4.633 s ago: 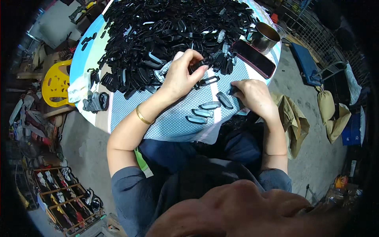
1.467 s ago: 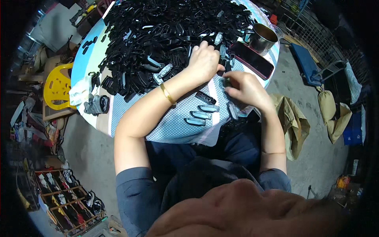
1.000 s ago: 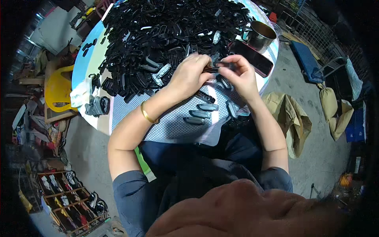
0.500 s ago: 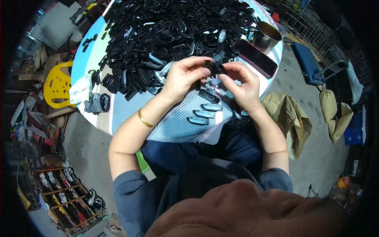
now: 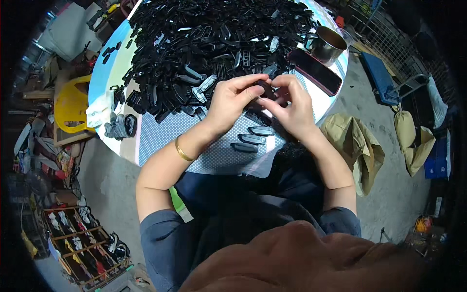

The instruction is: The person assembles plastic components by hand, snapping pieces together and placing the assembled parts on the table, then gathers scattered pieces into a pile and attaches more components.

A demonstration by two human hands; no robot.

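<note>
Between my two hands is a small black plastic part (image 5: 266, 89), partly covered by the fingertips. My left hand (image 5: 232, 101) pinches it with thumb and index finger from one side. From the other side my right hand (image 5: 294, 104) grips it with thumb and bent fingers. Just below the hands, one black part (image 5: 258, 117) lies on the dotted cloth (image 5: 194, 151). Nearer to me, three slim grey-and-black pieces (image 5: 249, 139) lie in a staggered row. A big heap of similar black parts (image 5: 194, 44) spreads across the table beyond my hands.
A phone (image 5: 316, 73) and a metal mug (image 5: 328, 46) stand at the table's right. Grey bunched fabric (image 5: 120, 126) sits at its left edge. Around the table are a yellow plastic seat (image 5: 70, 104), a tan sack (image 5: 352, 146) and a blue platform trolley (image 5: 379, 78).
My fingers have closed in around the black part, and it has turned between them. The right thumb has shifted left, toward the left hand. The row of three pieces has not moved.
</note>
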